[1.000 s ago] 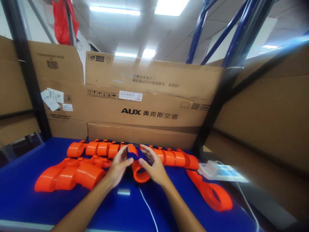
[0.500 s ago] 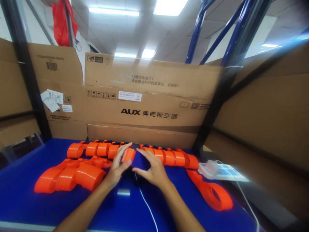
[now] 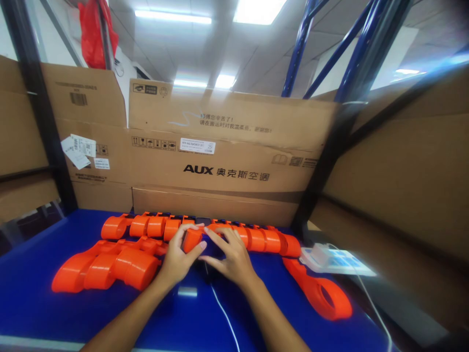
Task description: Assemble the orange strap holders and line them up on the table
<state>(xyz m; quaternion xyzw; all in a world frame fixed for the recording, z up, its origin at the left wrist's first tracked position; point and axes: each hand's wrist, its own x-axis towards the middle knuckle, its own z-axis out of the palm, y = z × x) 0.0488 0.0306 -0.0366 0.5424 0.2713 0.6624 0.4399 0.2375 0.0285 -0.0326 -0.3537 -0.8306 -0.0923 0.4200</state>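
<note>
Blue tabletop (image 3: 183,322) | orange loops (image 3: 156,226): back row (image 3: 271,241), left cluster (image 3: 99,270), right single (image 3: 309,286) | white cable (image 3: 223,308)

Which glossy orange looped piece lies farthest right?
The piece in front of the flat white box; the others sit further left, bunched together or in the left hand.

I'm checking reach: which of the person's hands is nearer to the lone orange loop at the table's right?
Right. The right hand is left of and beyond the orange loop, apart from it; the left hand is farther left.
</note>
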